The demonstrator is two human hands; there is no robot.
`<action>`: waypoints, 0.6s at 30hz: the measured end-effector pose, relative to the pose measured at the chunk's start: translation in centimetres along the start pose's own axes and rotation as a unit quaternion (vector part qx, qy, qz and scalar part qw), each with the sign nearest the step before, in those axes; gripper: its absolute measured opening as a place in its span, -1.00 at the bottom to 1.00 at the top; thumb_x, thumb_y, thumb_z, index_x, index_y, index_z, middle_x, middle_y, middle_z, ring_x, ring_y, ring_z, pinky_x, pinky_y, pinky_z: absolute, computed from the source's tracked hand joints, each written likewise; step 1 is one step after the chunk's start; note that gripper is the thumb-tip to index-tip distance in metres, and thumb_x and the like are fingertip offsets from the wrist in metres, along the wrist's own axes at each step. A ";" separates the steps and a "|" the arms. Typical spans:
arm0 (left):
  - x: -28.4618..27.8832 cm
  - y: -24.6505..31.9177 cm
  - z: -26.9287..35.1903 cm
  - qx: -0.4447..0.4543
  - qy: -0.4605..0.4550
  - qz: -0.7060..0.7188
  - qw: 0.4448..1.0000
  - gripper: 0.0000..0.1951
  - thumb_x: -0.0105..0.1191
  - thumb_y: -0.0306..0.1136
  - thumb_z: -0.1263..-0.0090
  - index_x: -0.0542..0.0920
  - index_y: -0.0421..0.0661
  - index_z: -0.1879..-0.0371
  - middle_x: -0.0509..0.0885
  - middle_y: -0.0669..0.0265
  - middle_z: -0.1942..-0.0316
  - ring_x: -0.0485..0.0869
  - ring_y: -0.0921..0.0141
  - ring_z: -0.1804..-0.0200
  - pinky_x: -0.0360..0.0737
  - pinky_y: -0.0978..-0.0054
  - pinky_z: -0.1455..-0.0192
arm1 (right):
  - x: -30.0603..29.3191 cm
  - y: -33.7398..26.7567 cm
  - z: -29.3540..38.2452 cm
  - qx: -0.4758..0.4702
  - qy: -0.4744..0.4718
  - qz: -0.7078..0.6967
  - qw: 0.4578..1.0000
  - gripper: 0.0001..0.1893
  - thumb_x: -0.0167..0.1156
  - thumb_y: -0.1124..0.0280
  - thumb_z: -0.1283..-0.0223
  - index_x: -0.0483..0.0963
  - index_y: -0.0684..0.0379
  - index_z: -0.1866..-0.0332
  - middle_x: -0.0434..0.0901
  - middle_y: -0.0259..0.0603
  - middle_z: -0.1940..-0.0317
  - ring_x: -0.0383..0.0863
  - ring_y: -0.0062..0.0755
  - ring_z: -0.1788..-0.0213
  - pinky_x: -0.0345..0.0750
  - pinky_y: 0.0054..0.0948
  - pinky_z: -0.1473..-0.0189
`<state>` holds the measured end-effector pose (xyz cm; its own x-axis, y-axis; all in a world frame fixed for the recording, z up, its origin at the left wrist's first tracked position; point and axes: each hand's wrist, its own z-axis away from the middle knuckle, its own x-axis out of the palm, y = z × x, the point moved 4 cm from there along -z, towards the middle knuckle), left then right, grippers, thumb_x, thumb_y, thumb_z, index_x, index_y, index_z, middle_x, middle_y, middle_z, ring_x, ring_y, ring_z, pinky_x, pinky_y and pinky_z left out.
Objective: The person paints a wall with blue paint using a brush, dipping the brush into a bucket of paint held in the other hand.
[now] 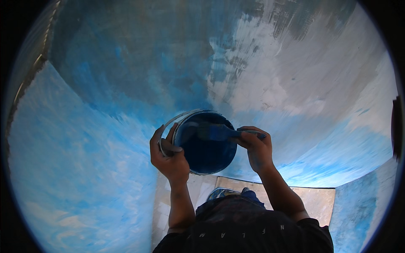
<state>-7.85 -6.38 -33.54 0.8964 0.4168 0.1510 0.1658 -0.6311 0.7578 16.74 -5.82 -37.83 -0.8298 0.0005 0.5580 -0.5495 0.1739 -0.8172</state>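
Note:
My left hand [171, 155] grips the left rim of a round paint bucket [208, 158], its pale handle [177, 117] looping past my fingers. Dark blue paint shows inside. Between the fingers and thumb of my right hand [258, 145] is a flat paintbrush [221, 132], held by its blue-stained handle. The bristles point left over the bucket's opening; whether they touch the paint I cannot tell. Straight ahead stands a wall [177, 69], brushed dark grey-blue on the left and whitish grey on the right.
A side wall [79, 164] mottled in light blue and white rises on my left. Another blue-painted wall [357, 202] is at the lower right. Below me lies a pale floor [313, 202], with a patterned blue-and-yellow object [218, 193] partly behind my body. A dark object [396, 128] sits at the right rim.

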 end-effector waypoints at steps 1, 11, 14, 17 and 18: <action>0.1 0.1 -0.1 0.002 -0.004 0.001 1.000 -0.31 -0.07 -0.92 -0.06 0.51 -0.27 -0.28 0.63 0.27 0.45 0.68 -0.03 -0.25 0.47 0.03 -0.50 | -0.5 0.0 0.0 0.000 0.009 -0.035 0.999 -0.79 0.23 0.54 -0.34 0.62 0.45 0.02 0.76 0.04 0.18 0.83 -0.09 0.08 0.75 -0.25 -0.11; 3.9 3.7 -2.0 -0.046 -0.065 0.071 0.994 -0.30 -0.12 -0.92 -0.04 0.51 -0.25 -0.28 0.58 0.36 0.49 0.70 0.10 -0.27 0.38 0.14 -0.56 | -4.0 -3.0 -0.2 -0.110 0.021 -0.160 0.981 -0.77 0.27 0.45 -0.39 0.59 0.38 -0.01 0.76 -0.07 0.23 0.82 -0.27 0.21 0.73 -0.46 0.11; 4.7 5.5 -2.9 -0.040 -0.103 0.106 0.988 -0.31 -0.14 -0.93 -0.03 0.52 -0.24 -0.24 0.60 0.34 0.47 0.71 0.18 -0.26 0.34 0.15 -0.59 | -3.3 -7.0 -0.1 -0.204 -0.025 -0.155 0.966 -0.76 0.24 0.44 -0.42 0.58 0.34 -0.07 0.73 -0.10 0.18 0.78 -0.33 0.18 0.65 -0.47 0.13; 7.1 6.6 -3.4 -0.054 -0.159 0.166 0.972 -0.23 -0.13 -0.95 0.07 0.52 -0.21 -0.27 0.51 0.38 0.50 0.73 0.20 -0.23 0.34 0.15 -0.60 | -4.0 -11.6 0.4 -0.309 0.007 -0.156 0.938 -0.77 0.26 0.43 -0.39 0.60 0.32 -0.04 0.74 -0.13 0.17 0.76 -0.33 0.20 0.58 -0.43 0.13; 7.9 7.2 -3.8 -0.059 -0.175 0.190 0.964 -0.19 -0.13 -0.96 0.12 0.52 -0.20 -0.28 0.46 0.40 0.52 0.73 0.21 -0.22 0.35 0.16 -0.60 | -4.4 -13.4 0.6 -0.355 0.004 -0.132 0.925 -0.77 0.25 0.41 -0.41 0.60 0.30 -0.05 0.74 -0.15 0.14 0.77 -0.33 0.20 0.61 -0.43 0.13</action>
<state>-1.12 -5.16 -24.52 0.9704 -0.0886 0.2248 -0.2315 -0.6068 0.7604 27.70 -8.73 -29.38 -0.6740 -0.1273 0.7277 -0.5273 0.7728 -0.3532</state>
